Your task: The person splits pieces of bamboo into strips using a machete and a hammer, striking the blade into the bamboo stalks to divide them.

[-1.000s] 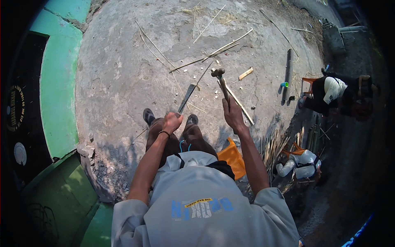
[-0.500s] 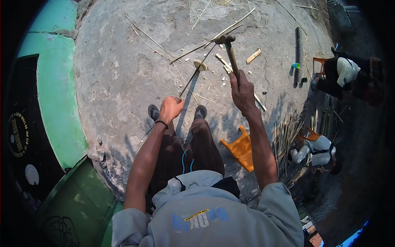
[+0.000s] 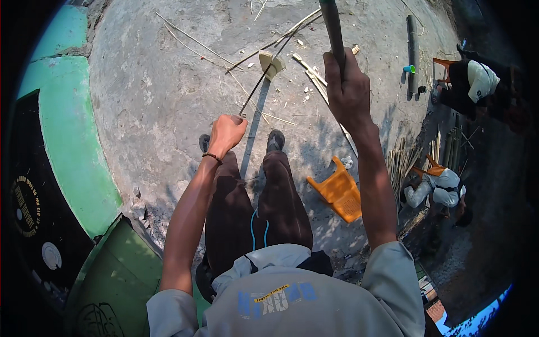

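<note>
My right hand is wrapped round the handle of a hammer, which is raised high. The hammer's head lies beyond the top edge of the picture. In my left hand, closed in a fist, is the near end of a thin dark rod. It slants away, up and to the right, to a pale wooden piece. Whether the rod passes through that piece or only across it I cannot tell.
Long thin bamboo strips lie on the concrete ground. An orange plastic chair stands right of my legs. Two people sit at the right, near a dark pipe, a green cup and a stack of sticks. A green wall runs along the left.
My right hand has lifted the hammer, so its head has left the picture. The pale wooden piece shows larger and turned. My left hand keeps its hold on the rod.
</note>
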Demonstrator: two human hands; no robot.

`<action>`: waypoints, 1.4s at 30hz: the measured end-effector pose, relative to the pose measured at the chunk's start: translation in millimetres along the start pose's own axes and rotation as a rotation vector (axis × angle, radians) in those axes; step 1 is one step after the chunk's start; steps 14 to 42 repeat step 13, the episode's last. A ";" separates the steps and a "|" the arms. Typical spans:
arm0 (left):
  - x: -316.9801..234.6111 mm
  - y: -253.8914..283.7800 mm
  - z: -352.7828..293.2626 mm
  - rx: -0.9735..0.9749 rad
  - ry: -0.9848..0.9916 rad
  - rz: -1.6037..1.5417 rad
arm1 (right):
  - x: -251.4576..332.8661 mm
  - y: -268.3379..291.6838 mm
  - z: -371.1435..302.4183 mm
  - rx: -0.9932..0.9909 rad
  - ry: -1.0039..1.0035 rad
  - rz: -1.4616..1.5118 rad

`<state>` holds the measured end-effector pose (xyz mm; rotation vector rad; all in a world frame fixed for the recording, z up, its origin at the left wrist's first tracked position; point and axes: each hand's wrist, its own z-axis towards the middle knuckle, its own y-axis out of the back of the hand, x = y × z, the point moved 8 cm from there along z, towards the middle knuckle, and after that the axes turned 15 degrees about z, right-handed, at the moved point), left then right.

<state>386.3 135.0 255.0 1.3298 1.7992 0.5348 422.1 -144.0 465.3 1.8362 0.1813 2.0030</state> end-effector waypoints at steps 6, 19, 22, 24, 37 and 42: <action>-24.9 4.5 -0.1 0.134 0.061 0.064 | -160.6 -46.7 -50.4 0.242 -0.293 -0.206; 2.9 -16.0 11.4 0.188 0.180 -0.018 | -57.6 -22.9 -28.3 0.017 -0.228 -0.006; 2.9 -16.0 11.4 0.188 0.180 -0.018 | -57.6 -22.9 -28.3 0.017 -0.228 -0.006; 2.9 -16.0 11.4 0.188 0.180 -0.018 | -57.6 -22.9 -28.3 0.017 -0.228 -0.006; 2.9 -16.0 11.4 0.188 0.180 -0.018 | -57.6 -22.9 -28.3 0.017 -0.228 -0.006; 2.9 -16.0 11.4 0.188 0.180 -0.018 | -57.6 -22.9 -28.3 0.017 -0.228 -0.006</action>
